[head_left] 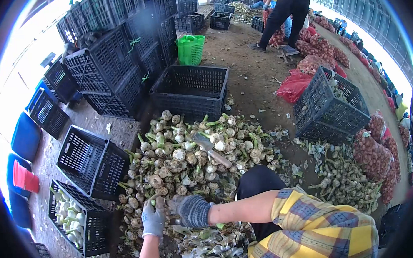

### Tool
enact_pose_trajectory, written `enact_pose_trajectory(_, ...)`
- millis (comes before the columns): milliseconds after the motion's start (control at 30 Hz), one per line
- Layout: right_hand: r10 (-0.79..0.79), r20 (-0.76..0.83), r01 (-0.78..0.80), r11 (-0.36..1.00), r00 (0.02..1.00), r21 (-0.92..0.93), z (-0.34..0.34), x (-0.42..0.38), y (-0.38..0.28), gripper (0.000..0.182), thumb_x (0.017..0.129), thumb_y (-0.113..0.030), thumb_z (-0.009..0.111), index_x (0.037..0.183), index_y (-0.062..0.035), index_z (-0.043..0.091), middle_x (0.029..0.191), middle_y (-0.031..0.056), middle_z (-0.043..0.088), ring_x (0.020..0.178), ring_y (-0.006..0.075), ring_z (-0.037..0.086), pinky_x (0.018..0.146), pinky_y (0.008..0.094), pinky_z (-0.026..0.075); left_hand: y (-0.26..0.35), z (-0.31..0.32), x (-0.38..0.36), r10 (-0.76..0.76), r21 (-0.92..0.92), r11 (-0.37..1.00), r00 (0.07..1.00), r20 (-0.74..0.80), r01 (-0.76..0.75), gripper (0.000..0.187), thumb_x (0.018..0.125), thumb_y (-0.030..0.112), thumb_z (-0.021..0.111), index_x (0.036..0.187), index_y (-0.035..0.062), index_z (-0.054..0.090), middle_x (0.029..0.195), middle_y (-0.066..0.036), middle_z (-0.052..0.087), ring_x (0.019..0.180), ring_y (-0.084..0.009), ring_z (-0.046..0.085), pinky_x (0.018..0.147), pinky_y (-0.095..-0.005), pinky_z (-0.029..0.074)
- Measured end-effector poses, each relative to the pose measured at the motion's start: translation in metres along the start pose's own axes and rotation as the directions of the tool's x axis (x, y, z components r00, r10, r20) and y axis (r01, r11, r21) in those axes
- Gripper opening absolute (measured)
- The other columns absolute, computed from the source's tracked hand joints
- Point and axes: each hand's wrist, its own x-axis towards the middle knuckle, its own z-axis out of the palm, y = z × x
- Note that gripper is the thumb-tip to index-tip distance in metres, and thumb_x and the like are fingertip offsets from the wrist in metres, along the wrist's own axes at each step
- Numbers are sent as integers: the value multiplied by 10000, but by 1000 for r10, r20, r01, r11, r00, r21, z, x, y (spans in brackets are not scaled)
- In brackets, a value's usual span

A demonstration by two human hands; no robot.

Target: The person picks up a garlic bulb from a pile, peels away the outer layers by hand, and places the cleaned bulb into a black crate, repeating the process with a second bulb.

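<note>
My left hand (153,219), in a white glove, is closed around a garlic bulb whose green stem end (153,202) shows by the fingers. Close beside it is my right hand (194,211) in a grey striped glove, fingers curled in toward the left hand; what they grip is hidden. Both hands are low over the front of a big heap of garlic bulbs (171,162), many with dirty skins and cut green stems. On the heap lies a broad-bladed knife (211,149) with a wooden handle. Loose garlic skins (210,242) cover the ground below my hands.
Left of the heap stand a crate of peeled white garlic (85,238) and a black crate (87,162). A large black crate (191,91) is behind it, near a green basket (191,50). Stacked crates (108,64), red net sacks (373,155) and another person (286,14) are farther around.
</note>
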Motion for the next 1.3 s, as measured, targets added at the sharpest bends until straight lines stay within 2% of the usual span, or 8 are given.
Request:
enact_pose_trajectory(333, 21, 11, -23, 973, 1000, 229, -25, -7, -11, 343, 740, -335, 596, 835, -7, 626, 761, 223, 615, 726, 362, 623, 641, 435, 499, 71, 1, -62, 89, 414, 910, 985, -145, -21, 294, 871, 301, 535, 1015, 79, 664, 1225, -215, 512, 1168, -369, 435, 996, -429, 330)
enact_pose_trajectory(500, 183, 277, -298, 836, 943, 462, -49, -12, -17, 358, 803, -367, 547, 872, -26, 633, 710, 213, 620, 707, 346, 621, 626, 407, 486, 89, 4, -98, -140, -379, 925, 955, -260, 32, 602, 927, 363, 493, 1376, 17, 290, 1402, -118, 324, 1260, -222, 349, 1049, -332, 272)
enact_pose_trajectory(567, 205, 401, -432, 644, 893, 632, -17, -2, -7, 416, 824, -434, 541, 939, -45, 638, 706, 214, 620, 712, 352, 617, 636, 410, 480, 61, 16, -112, -202, -397, 914, 940, -276, 80, 624, 923, 405, 488, 1394, 61, 266, 1396, -94, 324, 1240, -214, 366, 1020, -342, 320)
enact_pose_trajectory(733, 127, 304, -290, 762, 944, 580, -3, -1, -9, 513, 781, -504, 579, 921, -14, 640, 793, 215, 635, 743, 342, 624, 662, 395, 482, 81, 27, -124, -376, -773, 629, 904, -204, 87, 563, 919, 470, 458, 1382, 195, 292, 1373, -46, 324, 1157, -222, 430, 837, -397, 474)
enact_pose_trajectory(833, 42, 382, -305, 685, 923, 661, 0, -3, -9, 355, 842, -376, 571, 1045, -89, 619, 902, 134, 655, 789, 333, 621, 703, 414, 488, 70, 25, -120, -407, -772, 633, 874, -265, 61, 573, 930, 480, 423, 1373, 140, 297, 1366, -68, 333, 1173, -213, 415, 910, -383, 426)
enact_pose_trajectory(1000, -200, 221, 121, 938, 955, 325, -8, -1, -13, 444, 790, -425, 625, 1019, -44, 632, 874, 166, 658, 728, 277, 640, 674, 378, 497, 32, 32, -112, -266, -617, 786, 878, -398, -42, 560, 954, 451, 382, 1334, 41, 351, 1330, -103, 388, 1203, -203, 388, 1029, -350, 283)
enact_pose_trajectory(1100, 268, 379, -455, 660, 886, 598, 4, 1, -19, 522, 773, -499, 622, 905, 5, 655, 716, 207, 644, 672, 306, 643, 608, 385, 487, 37, 29, -111, -223, -546, 834, 861, -457, -74, 536, 962, 430, 377, 1314, 25, 385, 1326, -109, 405, 1216, -205, 380, 1047, -348, 255)
enact_pose_trajectory(1300, 213, 341, -389, 682, 916, 620, 11, 2, -21, 495, 814, -453, 599, 956, 20, 634, 779, 221, 644, 709, 297, 637, 643, 382, 491, 39, 28, -113, -213, -537, 837, 844, -492, -102, 493, 967, 380, 399, 1308, 25, 397, 1345, -114, 399, 1242, -210, 370, 1054, -352, 254)
